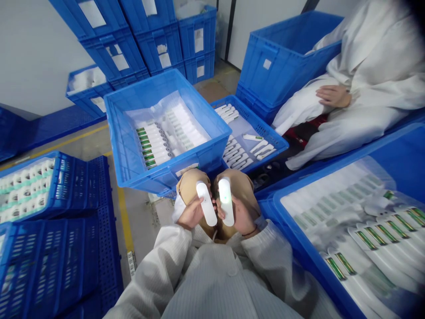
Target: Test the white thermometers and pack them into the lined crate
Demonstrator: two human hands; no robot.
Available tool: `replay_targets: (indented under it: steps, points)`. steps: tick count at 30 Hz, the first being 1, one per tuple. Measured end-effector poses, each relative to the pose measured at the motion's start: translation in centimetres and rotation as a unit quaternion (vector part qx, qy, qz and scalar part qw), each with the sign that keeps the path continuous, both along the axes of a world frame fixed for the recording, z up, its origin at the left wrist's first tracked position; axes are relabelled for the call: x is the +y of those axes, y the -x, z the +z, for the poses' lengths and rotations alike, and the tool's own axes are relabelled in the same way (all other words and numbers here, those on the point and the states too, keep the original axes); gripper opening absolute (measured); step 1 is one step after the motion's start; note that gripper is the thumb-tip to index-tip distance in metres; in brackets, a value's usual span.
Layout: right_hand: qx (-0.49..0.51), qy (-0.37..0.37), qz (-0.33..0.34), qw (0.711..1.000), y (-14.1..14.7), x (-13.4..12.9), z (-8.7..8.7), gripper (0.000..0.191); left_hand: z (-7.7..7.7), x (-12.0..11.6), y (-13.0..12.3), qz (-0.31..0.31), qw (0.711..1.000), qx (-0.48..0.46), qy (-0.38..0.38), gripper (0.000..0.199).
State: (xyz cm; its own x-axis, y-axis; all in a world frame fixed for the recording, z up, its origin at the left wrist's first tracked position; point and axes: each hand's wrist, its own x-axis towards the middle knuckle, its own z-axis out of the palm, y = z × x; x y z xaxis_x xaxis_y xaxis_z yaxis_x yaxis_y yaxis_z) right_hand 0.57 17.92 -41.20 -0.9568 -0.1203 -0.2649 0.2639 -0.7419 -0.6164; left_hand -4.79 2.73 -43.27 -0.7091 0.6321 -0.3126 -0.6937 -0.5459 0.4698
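White device (pixel 206 204) is held in the left hand (pixel 191 214), its white twin (pixel 226 203) in the right hand (pixel 244 218); side by side and apart above the lap (pixel 240 182), both point lengthwise toward the near edge of the blue tote (pixel 154 177), the left one slanting more.

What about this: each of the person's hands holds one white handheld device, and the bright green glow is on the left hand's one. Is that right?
Not quite: the head view shows the bright green glow on the white device in the right hand, not the left. Each hand does hold one.
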Motion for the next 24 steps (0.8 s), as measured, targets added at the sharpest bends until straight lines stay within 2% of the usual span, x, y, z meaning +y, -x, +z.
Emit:
replay_targets:
  steps: [4,9,14,17,20,24]
  points:
    - [0.014,-0.022,-0.007,1.000,0.0,-0.1,-0.3,0.030,0.1,0.0,-0.1,0.006,1.000,0.009,0.026,0.046]
    - [0.024,-0.059,-0.006,0.998,-0.3,0.0,-0.4,0.039,0.3,0.0,-0.3,0.005,0.998,0.026,0.049,0.059]
    - [-0.011,-0.120,0.061,0.991,-0.2,-0.5,-0.9,0.043,1.1,-1.0,-1.7,0.024,0.994,0.011,0.105,0.054]
    - [-0.049,-0.104,0.105,0.988,-0.1,-1.2,-1.3,0.042,1.9,-2.1,-2.8,0.038,0.989,0.013,0.143,0.047]
    - [-0.068,-0.063,0.133,0.987,0.1,-1.8,-1.5,0.040,2.7,-2.9,-3.3,0.049,0.987,0.017,0.150,0.038]
    - [-0.095,-0.021,0.175,0.980,0.4,-2.3,-1.6,0.032,3.0,-3.3,-3.2,0.064,0.988,-0.016,0.142,0.043]
